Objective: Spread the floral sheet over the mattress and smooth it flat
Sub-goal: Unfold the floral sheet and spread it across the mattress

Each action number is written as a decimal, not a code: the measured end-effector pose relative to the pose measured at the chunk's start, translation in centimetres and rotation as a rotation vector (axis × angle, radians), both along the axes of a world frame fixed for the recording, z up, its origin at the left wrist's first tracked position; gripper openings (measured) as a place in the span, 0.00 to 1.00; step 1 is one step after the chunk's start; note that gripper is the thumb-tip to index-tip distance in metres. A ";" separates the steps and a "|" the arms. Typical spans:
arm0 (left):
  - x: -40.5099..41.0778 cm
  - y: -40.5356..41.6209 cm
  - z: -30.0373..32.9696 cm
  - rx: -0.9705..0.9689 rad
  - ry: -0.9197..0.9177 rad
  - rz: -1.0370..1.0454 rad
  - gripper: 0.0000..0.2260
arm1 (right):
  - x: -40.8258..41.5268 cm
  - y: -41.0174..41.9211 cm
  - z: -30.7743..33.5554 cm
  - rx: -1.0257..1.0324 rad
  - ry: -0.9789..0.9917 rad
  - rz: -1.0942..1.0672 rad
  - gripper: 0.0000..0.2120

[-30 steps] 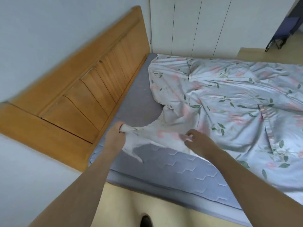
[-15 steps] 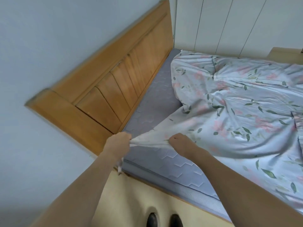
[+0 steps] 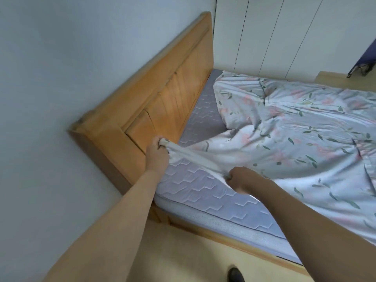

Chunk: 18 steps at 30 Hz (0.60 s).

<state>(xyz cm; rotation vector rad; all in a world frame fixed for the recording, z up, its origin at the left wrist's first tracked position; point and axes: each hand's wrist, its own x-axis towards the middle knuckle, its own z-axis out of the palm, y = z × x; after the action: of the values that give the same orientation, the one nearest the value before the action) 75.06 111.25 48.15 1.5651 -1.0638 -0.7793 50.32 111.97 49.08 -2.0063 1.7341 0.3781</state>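
1. Progress: floral sheet point(image 3: 284, 127) lies on the mattress point(image 3: 201, 188) but only partly spread; it is bunched and creased across the middle and right of the bed.
2. Left hand point(image 3: 157, 152) is clenched round a gathered corner of the sheet, held close to the wooden headboard point(image 3: 162, 94), at the near head corner.
3. Right hand point(image 3: 243, 180) grips the sheet's edge further along, fingers curled into the fabric; the cloth is stretched taut between the two hands.
4. Outstanding, in my judgement: a strip of bare quilted mattress along the headboard and the near corner remains uncovered; smoothing has not begun.
5. Not verifiable: the sheet's far and right edges are cut off by the frame, so coverage there cannot be confirmed. Fingertips of both hands are buried in fabric.
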 end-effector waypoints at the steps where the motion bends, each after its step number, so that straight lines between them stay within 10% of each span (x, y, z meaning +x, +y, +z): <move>1: 0.5 0.2 1.0 -0.023 -0.093 -0.055 0.12 | 0.9 0.5 0.2 -0.024 0.016 -0.002 0.14; 9: 8.8 5.4 6.4 -0.580 -1.350 -0.638 0.14 | 6.3 4.1 2.7 0.327 0.157 0.051 0.13; 18: 13.7 12.2 2.0 0.228 -1.584 -0.901 0.09 | 11.7 8.5 1.1 0.613 0.288 0.150 0.16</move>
<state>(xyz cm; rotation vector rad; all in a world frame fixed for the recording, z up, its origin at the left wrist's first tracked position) 88.72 123.44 50.13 1.7715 -3.0206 0.0125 62.04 120.47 50.17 -1.6789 1.3820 1.1430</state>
